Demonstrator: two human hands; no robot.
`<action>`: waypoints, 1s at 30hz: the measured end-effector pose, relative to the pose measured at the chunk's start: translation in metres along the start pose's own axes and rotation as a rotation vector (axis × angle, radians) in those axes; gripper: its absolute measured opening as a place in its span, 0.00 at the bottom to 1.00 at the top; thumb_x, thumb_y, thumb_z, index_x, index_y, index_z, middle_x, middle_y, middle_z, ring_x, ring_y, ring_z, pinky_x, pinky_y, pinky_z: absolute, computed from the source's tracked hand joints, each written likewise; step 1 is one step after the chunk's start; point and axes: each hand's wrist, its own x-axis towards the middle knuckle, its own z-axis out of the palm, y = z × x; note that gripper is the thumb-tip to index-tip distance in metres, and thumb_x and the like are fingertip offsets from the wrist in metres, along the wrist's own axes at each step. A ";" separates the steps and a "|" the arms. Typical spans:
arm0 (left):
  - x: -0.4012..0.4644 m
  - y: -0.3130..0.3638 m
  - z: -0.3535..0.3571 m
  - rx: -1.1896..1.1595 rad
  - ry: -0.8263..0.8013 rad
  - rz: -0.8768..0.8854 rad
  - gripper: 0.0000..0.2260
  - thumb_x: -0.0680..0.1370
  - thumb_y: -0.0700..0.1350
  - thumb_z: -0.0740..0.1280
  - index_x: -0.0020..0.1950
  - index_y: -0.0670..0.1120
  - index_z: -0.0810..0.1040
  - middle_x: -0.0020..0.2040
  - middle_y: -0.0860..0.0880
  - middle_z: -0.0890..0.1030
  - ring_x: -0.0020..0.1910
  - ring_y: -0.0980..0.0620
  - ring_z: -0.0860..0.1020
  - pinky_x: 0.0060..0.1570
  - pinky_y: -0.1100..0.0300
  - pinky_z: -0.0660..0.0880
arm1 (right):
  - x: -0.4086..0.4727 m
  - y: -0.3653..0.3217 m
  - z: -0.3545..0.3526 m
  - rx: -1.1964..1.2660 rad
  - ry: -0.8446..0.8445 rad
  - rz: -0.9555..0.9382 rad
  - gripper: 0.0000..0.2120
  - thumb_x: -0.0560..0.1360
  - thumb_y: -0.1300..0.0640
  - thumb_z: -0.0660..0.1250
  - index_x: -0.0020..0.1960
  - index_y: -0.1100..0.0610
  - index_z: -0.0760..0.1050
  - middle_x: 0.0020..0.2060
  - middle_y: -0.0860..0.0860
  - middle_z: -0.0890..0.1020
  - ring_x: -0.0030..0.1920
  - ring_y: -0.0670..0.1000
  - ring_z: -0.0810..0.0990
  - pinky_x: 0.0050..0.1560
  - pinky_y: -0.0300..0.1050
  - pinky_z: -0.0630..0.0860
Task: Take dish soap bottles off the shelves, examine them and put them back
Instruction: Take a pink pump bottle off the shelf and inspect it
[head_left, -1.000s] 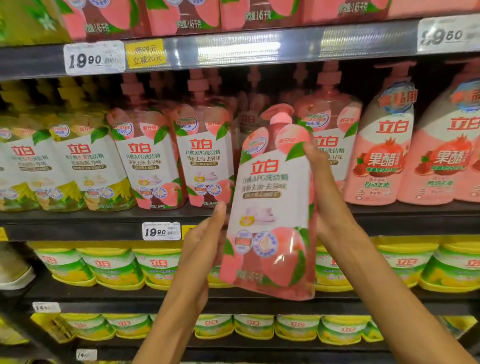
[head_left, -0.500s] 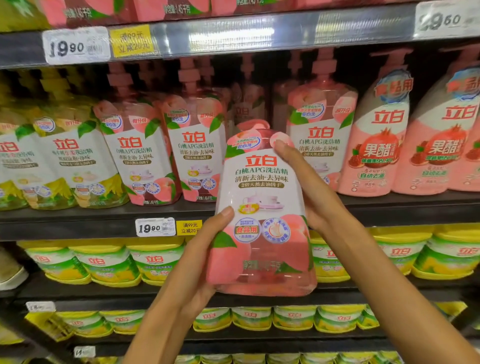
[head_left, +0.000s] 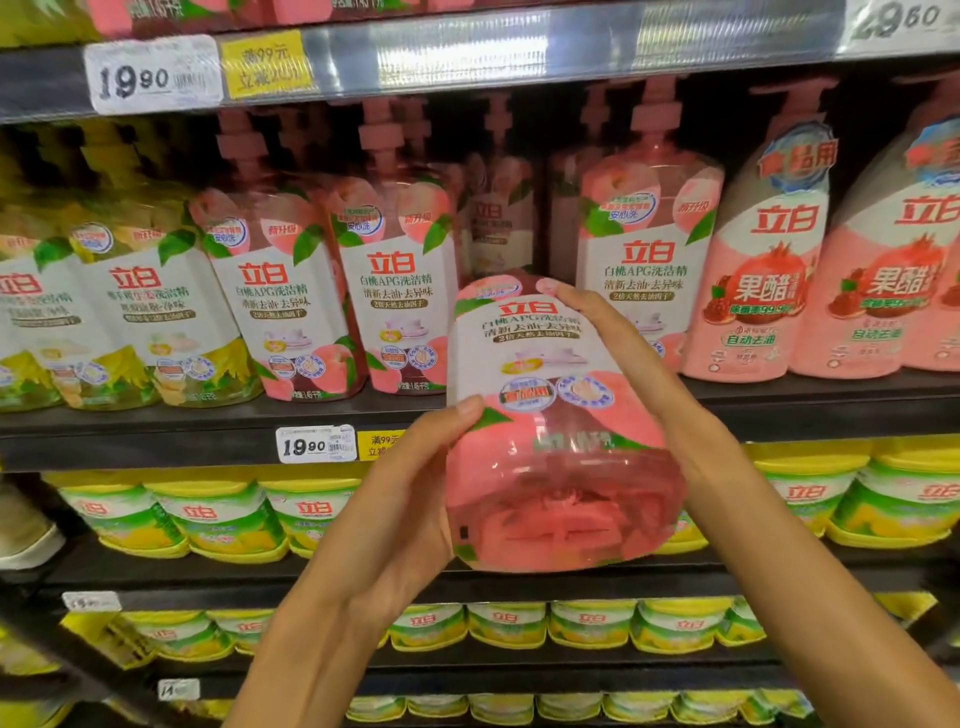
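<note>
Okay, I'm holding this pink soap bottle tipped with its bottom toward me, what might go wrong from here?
1. The bottle is tipped far over, base toward you and pump end toward the shelf. The left hand and right hand hold it only by its smooth sides, so it might slip.
2. Its top sits close to the peach bottles on the shelf; pushing forward might knock one over.
3. The pump is hidden from view, so a leak while tipped cannot be ruled out.
</note>
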 end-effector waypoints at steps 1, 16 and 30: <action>-0.011 0.002 -0.001 -0.108 -0.037 0.020 0.16 0.81 0.35 0.56 0.67 0.32 0.70 0.28 0.47 0.79 0.30 0.51 0.79 0.29 0.76 0.70 | 0.000 0.000 0.000 0.040 -0.055 0.000 0.12 0.81 0.52 0.59 0.58 0.56 0.75 0.43 0.51 0.87 0.44 0.46 0.86 0.39 0.36 0.80; 0.023 -0.024 -0.025 0.531 0.079 0.260 0.35 0.57 0.44 0.81 0.62 0.54 0.73 0.58 0.52 0.82 0.59 0.52 0.79 0.51 0.58 0.79 | -0.014 0.000 -0.016 -0.305 -0.164 -0.354 0.50 0.61 0.39 0.78 0.70 0.66 0.61 0.57 0.62 0.81 0.56 0.60 0.82 0.49 0.52 0.81; 0.044 -0.024 -0.036 0.414 0.056 0.317 0.33 0.61 0.42 0.78 0.64 0.51 0.73 0.57 0.50 0.83 0.57 0.53 0.81 0.48 0.63 0.79 | -0.003 0.002 -0.002 -0.123 0.062 -0.377 0.30 0.63 0.50 0.77 0.62 0.54 0.72 0.45 0.51 0.86 0.44 0.52 0.86 0.38 0.44 0.81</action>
